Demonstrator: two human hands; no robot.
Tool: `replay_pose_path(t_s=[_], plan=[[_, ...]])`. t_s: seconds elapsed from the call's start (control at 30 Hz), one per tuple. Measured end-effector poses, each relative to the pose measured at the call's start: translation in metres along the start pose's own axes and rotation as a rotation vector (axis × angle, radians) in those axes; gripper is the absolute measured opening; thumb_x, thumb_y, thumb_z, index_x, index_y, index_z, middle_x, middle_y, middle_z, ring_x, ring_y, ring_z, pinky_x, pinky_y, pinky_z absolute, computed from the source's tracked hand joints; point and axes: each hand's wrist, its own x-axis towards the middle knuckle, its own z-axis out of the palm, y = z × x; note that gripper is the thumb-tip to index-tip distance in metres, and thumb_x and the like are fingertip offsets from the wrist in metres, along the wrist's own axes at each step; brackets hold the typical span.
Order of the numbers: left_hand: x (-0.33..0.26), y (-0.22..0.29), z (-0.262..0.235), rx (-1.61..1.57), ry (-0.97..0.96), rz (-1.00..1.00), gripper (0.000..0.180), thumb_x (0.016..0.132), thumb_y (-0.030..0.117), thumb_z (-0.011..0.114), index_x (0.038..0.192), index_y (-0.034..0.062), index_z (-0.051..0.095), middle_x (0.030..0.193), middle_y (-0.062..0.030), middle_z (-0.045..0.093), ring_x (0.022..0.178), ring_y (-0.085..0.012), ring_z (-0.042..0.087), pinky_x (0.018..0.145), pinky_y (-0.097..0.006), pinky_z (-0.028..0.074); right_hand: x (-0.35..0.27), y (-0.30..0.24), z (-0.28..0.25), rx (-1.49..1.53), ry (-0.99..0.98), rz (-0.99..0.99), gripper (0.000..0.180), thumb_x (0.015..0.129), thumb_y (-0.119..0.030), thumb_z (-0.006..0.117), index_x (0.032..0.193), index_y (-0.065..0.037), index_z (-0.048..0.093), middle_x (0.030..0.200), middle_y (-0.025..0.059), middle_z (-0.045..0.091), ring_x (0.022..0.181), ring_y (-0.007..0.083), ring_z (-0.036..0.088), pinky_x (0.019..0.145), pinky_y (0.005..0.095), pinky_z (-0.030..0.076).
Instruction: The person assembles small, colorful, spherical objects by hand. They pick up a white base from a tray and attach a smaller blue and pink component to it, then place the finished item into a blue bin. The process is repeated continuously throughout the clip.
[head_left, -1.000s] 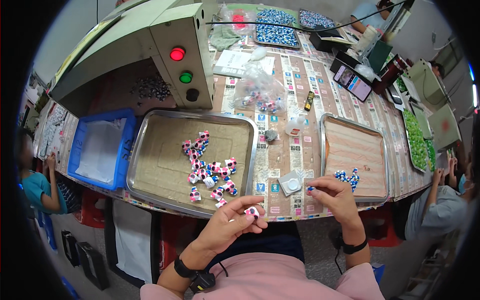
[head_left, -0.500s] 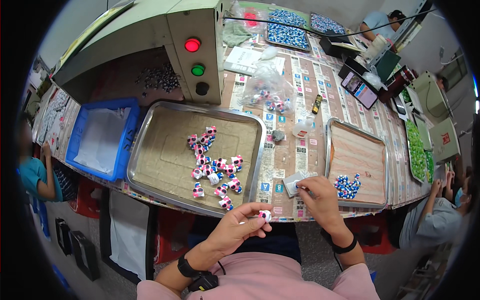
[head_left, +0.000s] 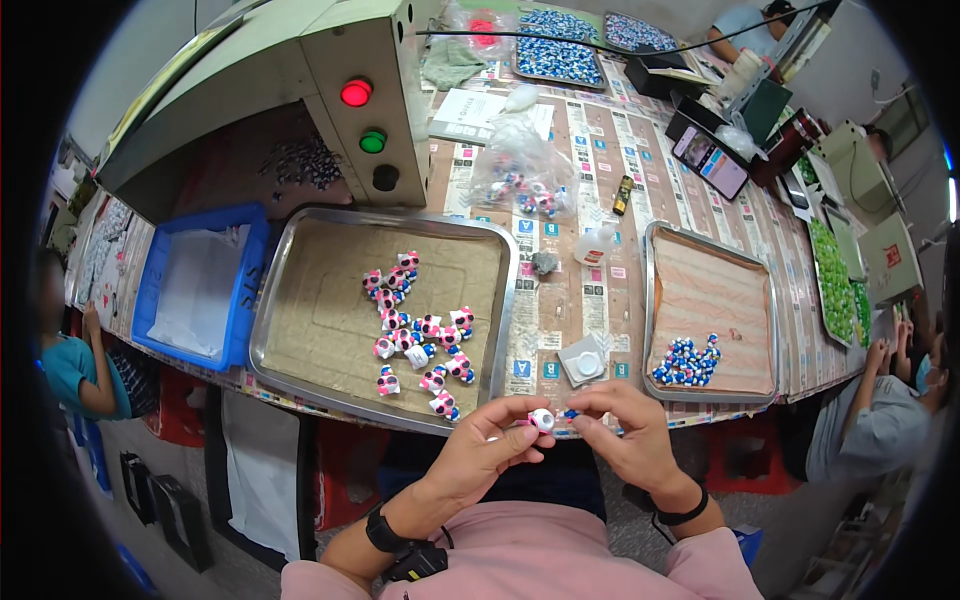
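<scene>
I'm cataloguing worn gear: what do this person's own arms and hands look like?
The left hand and right hand are gloveless, with a black left wristband and black right wristband. A black box with yellowish marking sits by the left one, a thin dark cable near it. Pink sleeves stop well short of both bands.

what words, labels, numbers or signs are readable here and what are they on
I won't copy wording, only say where it stands:
Blue bin: large dark characters on its side wall, legible in part.
Table covering: single letters on blue squares, legible; finer print too small.
Flat white item: large lettering along its near edge, partly legible.
White bottle: red print, too small.
Phone screen: too small.
Pale machine at right: red mark, blurred.
</scene>
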Motion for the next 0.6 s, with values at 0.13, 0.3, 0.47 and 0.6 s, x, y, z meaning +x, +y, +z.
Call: replay_pose_path(t_s=[0.13, 0.3, 0.47, 0.6], plan=[[0.0007, -0.0005, 0.0021, 0.007, -0.001, -0.013, 0.034, 0.091, 0.004, 0.06, 0.125, 0.0022, 0.053, 0.108, -0.0084, 0.062, 0.095, -0.016, 0.063, 0.078, -0.025, 0.055, -0.0034, 0.0007, 0.0048, 0.076, -0.02, 0.013, 0.023, 0.081, 0.0, 0.067, 0.104, -0.002, 0.069, 0.093, 0.011, 0.066, 0.083, 0.0173, 0.064, 0.071, 0.0267, 0.05], [0.0006, -0.0016, 0.0003, 0.017, -0.001, -0.025, 0.036, 0.09, 0.004, 0.062, 0.125, 0.0015, 0.053, 0.11, -0.0082, 0.062, 0.096, -0.0147, 0.064, 0.078, -0.024, 0.055, -0.0065, 0.0041, 0.0078, 0.063, -0.024, 0.023, 0.024, 0.08, 0.0, 0.069, 0.104, -0.003, 0.07, 0.092, 0.0107, 0.066, 0.08, 0.0174, 0.064, 0.069, 0.0266, 0.051], [-0.0016, -0.0018, -0.003, 0.051, 0.002, -0.035, 0.035, 0.088, 0.003, 0.064, 0.122, -0.0006, 0.056, 0.105, -0.0094, 0.064, 0.092, -0.0153, 0.065, 0.077, -0.024, 0.055, -0.0068, 0.0038, 0.0064, 0.007, -0.066, -0.012, 0.024, 0.078, -0.001, 0.072, 0.102, -0.003, 0.071, 0.088, 0.0102, 0.067, 0.08, 0.0183, 0.065, 0.069, 0.0267, 0.051], [-0.0008, 0.0012, -0.0026, 0.096, 0.013, -0.022, 0.033, 0.087, 0.0, 0.065, 0.119, -0.0035, 0.058, 0.101, -0.0118, 0.066, 0.087, -0.0169, 0.066, 0.075, -0.025, 0.056, -0.0079, 0.0075, 0.0069, 0.035, -0.067, -0.048, 0.024, 0.077, -0.001, 0.073, 0.101, -0.004, 0.072, 0.088, 0.0103, 0.067, 0.08, 0.0186, 0.065, 0.069, 0.0272, 0.051]])
